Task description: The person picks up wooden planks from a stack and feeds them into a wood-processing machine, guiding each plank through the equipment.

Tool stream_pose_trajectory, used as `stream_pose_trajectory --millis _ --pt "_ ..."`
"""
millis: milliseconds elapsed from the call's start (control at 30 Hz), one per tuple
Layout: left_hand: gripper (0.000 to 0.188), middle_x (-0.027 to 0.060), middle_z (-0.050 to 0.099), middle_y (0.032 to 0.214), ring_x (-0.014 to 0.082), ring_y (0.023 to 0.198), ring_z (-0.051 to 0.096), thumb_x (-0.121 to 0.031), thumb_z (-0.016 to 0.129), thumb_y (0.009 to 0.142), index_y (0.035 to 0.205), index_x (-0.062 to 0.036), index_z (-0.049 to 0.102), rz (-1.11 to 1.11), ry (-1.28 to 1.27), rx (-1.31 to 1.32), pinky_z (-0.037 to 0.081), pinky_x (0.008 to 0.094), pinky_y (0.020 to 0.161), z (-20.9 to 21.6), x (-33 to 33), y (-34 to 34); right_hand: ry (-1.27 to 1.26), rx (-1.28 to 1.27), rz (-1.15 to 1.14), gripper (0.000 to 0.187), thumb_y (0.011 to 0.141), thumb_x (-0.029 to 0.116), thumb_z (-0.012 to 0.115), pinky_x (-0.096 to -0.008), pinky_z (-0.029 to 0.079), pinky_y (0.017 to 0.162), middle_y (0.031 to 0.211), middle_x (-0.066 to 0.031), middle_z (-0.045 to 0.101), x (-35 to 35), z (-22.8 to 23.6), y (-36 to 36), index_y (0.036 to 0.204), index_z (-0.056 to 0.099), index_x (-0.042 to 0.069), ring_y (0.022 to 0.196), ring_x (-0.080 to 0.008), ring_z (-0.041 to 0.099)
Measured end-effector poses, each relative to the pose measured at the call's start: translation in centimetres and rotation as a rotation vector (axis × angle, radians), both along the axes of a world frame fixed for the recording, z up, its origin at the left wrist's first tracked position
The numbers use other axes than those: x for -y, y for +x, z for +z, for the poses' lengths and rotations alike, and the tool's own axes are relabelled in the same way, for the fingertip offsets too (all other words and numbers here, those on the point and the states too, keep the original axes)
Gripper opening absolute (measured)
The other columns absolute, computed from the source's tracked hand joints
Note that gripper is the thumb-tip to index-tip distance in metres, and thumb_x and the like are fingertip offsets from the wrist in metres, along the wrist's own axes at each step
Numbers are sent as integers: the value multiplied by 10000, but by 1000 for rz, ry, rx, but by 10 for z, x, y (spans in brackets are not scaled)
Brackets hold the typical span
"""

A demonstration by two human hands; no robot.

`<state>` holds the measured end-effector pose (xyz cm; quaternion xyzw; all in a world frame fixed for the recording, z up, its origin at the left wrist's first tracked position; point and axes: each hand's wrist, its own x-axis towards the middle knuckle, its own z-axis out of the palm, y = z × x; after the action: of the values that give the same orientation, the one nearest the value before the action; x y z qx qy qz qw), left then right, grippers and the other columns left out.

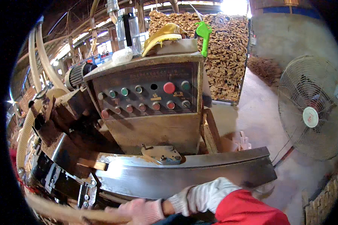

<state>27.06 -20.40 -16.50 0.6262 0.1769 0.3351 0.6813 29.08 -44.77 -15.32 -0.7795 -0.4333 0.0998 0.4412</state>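
My right hand (142,210), in a pinkish knit glove, reaches in from the lower right. Its arm wears a red sleeve with a grey-white ribbed cuff, and a strip of bare wrist shows. The fingers are closed around one end of a long wooden strip (69,213), which is blurred and runs along the lower left edge. My left hand is out of view. Just beyond the right hand lies the machine's smooth metal bed (157,182). A short wood piece (92,164) rests at its left end, near metal guides (87,193).
Behind the bed stands a control panel (146,90) with several buttons. On top are a clear bottle (128,32), a yellow glove (165,34) and a green air gun (204,35). A big fan (313,107) stands right, stacked wood (225,56) behind, a ribbed hose (26,135) left.
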Motion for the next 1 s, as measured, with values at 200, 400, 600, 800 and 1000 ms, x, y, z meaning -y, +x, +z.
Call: stream_pose_trajectory --millis 200,400,600,800,1000 --pt "389 83 665 930 184 793 599 -305 491 1074 1365 -79 616 24 -15 -37 512 350 763 -15 -10 -3 -609 323 -500 755 804 297 720 -480 516 936 1163 -138 686 193 7 -52 1503 485 137 1017 -350 662" --pt "390 90 672 962 190 822 605 -309 491 1074 1364 -79 616 75 51 -115 511 353 786 -19 -39 -14 -664 497 -808 742 792 396 765 -454 471 955 1267 -87 624 232 -21 -78 1449 543 134 1106 -289 594" --pt "392 98 680 994 196 852 611 -313 491 1074 1363 -80 616 117 67 -100 509 357 809 -16 -51 -24 -314 794 -817 797 817 392 771 -466 433 916 1302 -102 542 145 -38 24 1516 470 157 1083 -289 526" --pt "394 106 687 1026 203 881 617 -317 491 1074 1362 -80 617 155 38 -51 508 360 832 -6 -44 -33 -187 699 -657 744 892 359 712 -477 494 913 1338 -128 563 16 -23 146 1541 423 138 1130 -348 596" --pt "395 114 694 1058 209 911 624 -321 491 1075 1361 -81 617 225 28 -42 507 364 855 -10 -44 -56 -149 638 -559 690 888 338 714 -458 512 861 1391 -93 562 -2 -33 142 1505 478 137 1023 -328 635"
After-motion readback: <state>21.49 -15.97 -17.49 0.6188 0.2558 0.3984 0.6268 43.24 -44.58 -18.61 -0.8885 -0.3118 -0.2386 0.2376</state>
